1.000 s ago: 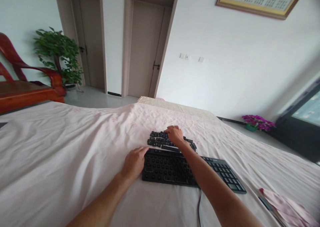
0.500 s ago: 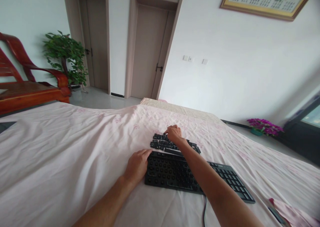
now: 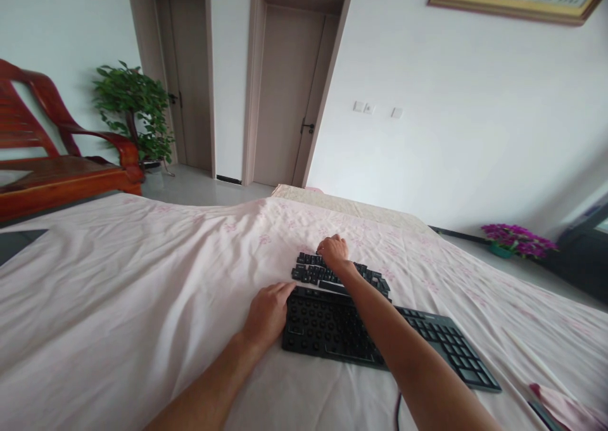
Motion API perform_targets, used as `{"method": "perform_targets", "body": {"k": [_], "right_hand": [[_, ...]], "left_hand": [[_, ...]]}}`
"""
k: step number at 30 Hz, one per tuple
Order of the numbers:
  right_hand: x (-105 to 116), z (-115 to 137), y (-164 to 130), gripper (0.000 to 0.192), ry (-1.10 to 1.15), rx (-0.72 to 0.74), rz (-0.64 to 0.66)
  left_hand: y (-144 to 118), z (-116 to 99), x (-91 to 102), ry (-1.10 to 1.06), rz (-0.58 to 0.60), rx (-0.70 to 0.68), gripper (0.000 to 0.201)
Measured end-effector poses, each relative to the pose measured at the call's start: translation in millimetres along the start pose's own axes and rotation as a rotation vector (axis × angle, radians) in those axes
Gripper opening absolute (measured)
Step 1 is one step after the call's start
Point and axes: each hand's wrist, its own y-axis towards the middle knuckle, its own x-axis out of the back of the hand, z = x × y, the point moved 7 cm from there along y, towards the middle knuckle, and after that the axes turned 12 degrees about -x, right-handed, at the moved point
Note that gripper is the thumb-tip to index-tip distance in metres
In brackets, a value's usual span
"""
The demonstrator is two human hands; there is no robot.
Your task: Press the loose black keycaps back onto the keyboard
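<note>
A black keyboard (image 3: 327, 326) lies on the sheet; its left and middle parts are stripped of keys, while keys still cover its right end. My left hand (image 3: 270, 307) is closed on the keyboard's upper left corner. Just beyond the keyboard, loose black keycaps (image 3: 308, 274) are laid out in rows, with a long space bar in front. My right hand (image 3: 334, 248) reaches over the keyboard to the far row of keycaps, its fingers pinched on a keycap that they mostly hide. My right forearm covers part of the keyboard.
A pale flowered sheet (image 3: 204, 279) is spread under everything. The keyboard's cable (image 3: 398, 412) runs toward me. At the right lies a pink cloth (image 3: 565, 405) beside a dark, thin object (image 3: 543, 415). A wooden chair (image 3: 95, 171) and a potted plant (image 3: 135, 108) stand at the far left.
The whole view has shifted slightly, so things sit further right. My right fingers have moved a little along the far keycap row; my left hand stays at the keyboard's corner.
</note>
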Motion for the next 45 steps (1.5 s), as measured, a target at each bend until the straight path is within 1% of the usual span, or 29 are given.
{"method": "perform_targets", "body": {"k": [5, 8, 10, 14, 17, 21, 24, 28, 34, 38, 45], "right_hand": [[3, 5, -2, 0.019, 0.000, 0.025, -0.013], [11, 6, -8, 0.018, 0.033, 0.027, -0.032], [20, 5, -17, 0.019, 0.070, 0.029, -0.049], [35, -3, -51, 0.020, 0.171, 0.054, -0.071], [43, -12, -85, 0.016, 0.362, 0.101, -0.086], [43, -23, -122, 0.013, 0.478, 0.159, -0.091], [41, -30, -138, 0.012, 0.525, 0.156, -0.112], [36, -32, -148, 0.011, 0.542, 0.162, -0.124], [29, -31, -152, 0.011, 0.548, 0.142, -0.136], [28, -30, -155, 0.012, 0.542, 0.133, -0.158], [33, -22, -163, 0.015, 0.384, 0.168, -0.211]], "left_hand": [[0, 0, -0.4, 0.018, -0.002, -0.010, 0.049], [0, -1, 0.7, 0.026, -0.003, -0.017, 0.051], [0, -2, 1.7, 0.021, -0.007, -0.024, 0.051], [-1, -3, 2.5, 0.005, -0.015, -0.040, 0.051], [-2, -2, 1.5, 0.004, -0.016, -0.038, 0.053], [-3, -2, -0.3, 0.013, -0.015, -0.031, 0.052], [-3, -2, -0.7, 0.016, -0.011, -0.025, 0.053], [-4, -3, 0.4, 0.032, -0.012, -0.023, 0.054], [-4, -3, 1.5, 0.044, -0.007, -0.024, 0.053], [-4, -4, 2.4, 0.041, -0.005, -0.028, 0.053], [-4, -4, 1.4, 0.043, -0.012, -0.026, 0.053]]}}
